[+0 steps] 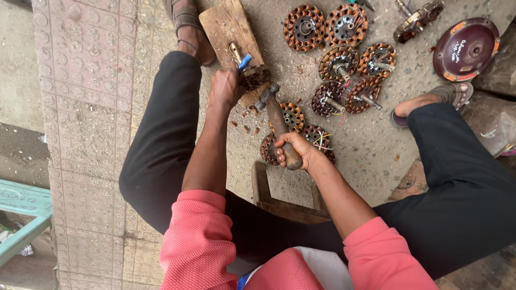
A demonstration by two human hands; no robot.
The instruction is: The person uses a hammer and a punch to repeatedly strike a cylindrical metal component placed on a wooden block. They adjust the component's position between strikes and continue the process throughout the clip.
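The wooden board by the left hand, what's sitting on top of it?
On the wooden board sits a copper-wound motor coil, with a blue-handled tool set against it by the left hand. The hand covers the coil's near side and the board beneath.

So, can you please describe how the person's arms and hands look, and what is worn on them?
Both hands, the left hand and the right hand, are bare, without gloves, rings or watch. The forearms are uncovered. Pink-red textured sleeves are pushed up to about the elbows.
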